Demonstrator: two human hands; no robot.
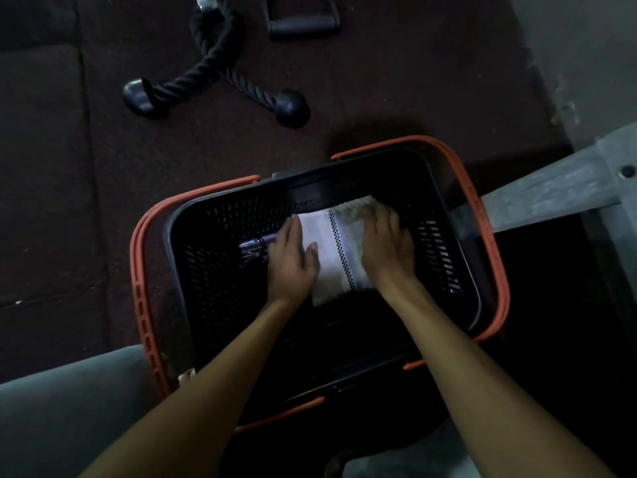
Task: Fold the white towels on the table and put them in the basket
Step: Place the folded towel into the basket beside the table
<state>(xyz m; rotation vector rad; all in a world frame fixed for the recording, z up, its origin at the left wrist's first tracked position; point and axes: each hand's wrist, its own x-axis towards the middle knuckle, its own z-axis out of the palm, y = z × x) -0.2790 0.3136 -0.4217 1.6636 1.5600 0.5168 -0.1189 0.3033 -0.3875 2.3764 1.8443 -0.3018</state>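
A folded white towel (336, 250) with a dark checkered stripe lies inside the black basket (458, 243) with orange handles, on the floor below me. My left hand (291, 260) lies flat on the towel's left edge with fingers straight. My right hand (387, 246) presses flat on the towel's right side. Both forearms reach down into the basket.
A dark cylindrical object (255, 248) lies in the basket left of the towel. A black rope handle attachment (213, 70) and a D-shaped grip (303, 19) lie on the dark floor mat beyond. A grey metal frame (551, 191) stands at right.
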